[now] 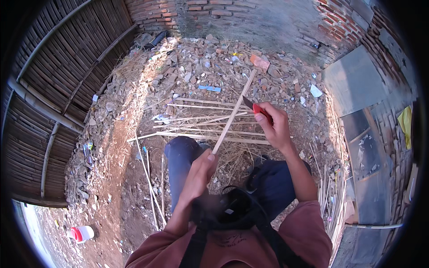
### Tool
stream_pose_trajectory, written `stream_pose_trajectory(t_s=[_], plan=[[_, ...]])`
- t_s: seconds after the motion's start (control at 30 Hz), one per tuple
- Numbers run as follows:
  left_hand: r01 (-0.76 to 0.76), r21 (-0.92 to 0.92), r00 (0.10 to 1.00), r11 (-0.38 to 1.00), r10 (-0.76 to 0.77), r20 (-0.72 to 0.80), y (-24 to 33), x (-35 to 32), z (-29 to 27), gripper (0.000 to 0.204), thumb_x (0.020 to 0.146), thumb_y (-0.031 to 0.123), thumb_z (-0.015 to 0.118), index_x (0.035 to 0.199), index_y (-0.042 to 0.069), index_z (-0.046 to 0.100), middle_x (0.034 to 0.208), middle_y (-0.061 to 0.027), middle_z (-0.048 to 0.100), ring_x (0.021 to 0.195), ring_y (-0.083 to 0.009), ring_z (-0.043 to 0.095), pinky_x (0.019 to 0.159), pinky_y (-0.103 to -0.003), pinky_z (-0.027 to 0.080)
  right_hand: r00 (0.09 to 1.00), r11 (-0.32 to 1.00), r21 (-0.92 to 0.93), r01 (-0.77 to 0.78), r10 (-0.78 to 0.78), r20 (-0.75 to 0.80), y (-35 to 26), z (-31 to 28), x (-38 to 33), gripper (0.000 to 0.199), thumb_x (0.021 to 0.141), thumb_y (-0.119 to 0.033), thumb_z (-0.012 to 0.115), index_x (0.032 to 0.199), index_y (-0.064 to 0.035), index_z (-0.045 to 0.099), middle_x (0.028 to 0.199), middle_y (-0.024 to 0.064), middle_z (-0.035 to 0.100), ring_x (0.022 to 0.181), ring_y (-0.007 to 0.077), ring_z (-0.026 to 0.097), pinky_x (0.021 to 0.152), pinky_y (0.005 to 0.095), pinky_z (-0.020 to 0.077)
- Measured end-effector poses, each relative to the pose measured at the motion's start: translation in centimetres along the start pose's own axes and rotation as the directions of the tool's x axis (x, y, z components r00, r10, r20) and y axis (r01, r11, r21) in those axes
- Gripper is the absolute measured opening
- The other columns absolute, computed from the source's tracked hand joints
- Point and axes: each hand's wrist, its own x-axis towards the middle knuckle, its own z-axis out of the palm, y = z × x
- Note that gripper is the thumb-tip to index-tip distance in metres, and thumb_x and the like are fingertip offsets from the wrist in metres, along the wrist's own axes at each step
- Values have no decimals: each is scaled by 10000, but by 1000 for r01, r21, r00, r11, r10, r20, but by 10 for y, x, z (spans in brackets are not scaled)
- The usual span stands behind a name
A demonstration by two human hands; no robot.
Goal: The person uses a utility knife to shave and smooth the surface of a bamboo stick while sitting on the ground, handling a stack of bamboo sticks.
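My left hand (202,172) is closed around the near end of a long, flat bamboo strip (234,111), which slants up and away to the right. In my right hand (276,123) is a knife (257,108) with a red handle and a dark, pointed blade. The blade's tip lies at the strip's right edge, past its middle; I cannot tell whether it touches. Below the held strip, several pale bamboo strips (192,134) lie crosswise on the ground in front of my knees.
Rubble (210,58) and litter cover the ground up to a brick wall (223,18). A bamboo-slat wall (49,98) stands at left, boards (357,85) lean at right. A white container with a red lid (82,234) sits at lower left. More thin strips (152,187) lie beside my left leg.
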Motion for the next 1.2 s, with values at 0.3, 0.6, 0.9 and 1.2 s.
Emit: stream_pose_trajectory(t_s=[0.3,0.6,0.9,1.2], plan=[[-35,-92,998,995,39,43,11,4,1,285,1119,360,561,1036,89,532,780,66,445,659,-35,374,564,-246,280,936,929,-126,349,-338,96,-25,35,-26,306,957,-362,810,1095,-96,750,941,81,798,730,262,783,600,371,597],[-273,224,961,936,274,28,4,34,7,258,1033,155,763,1189,6,621,848,51,521,716,-7,403,573,-238,332,938,939,-93,330,-315,147,-4,54,-34,289,914,-300,817,1120,-108,752,923,61,783,716,263,770,589,372,596],[-274,368,949,889,312,-47,6,45,11,276,1027,193,769,1042,-12,586,734,-31,511,661,-119,439,575,-328,397,957,941,-177,287,-272,103,-6,59,-28,311,865,-296,863,1087,-102,761,885,49,775,673,244,754,562,363,575],[-245,464,942,851,322,-93,7,49,11,317,1060,248,711,1190,-29,628,711,-185,630,596,-389,618,581,-409,477,965,930,-258,260,-255,55,-15,63,-24,344,894,-386,861,1064,-101,772,815,46,759,606,218,720,514,349,538]])
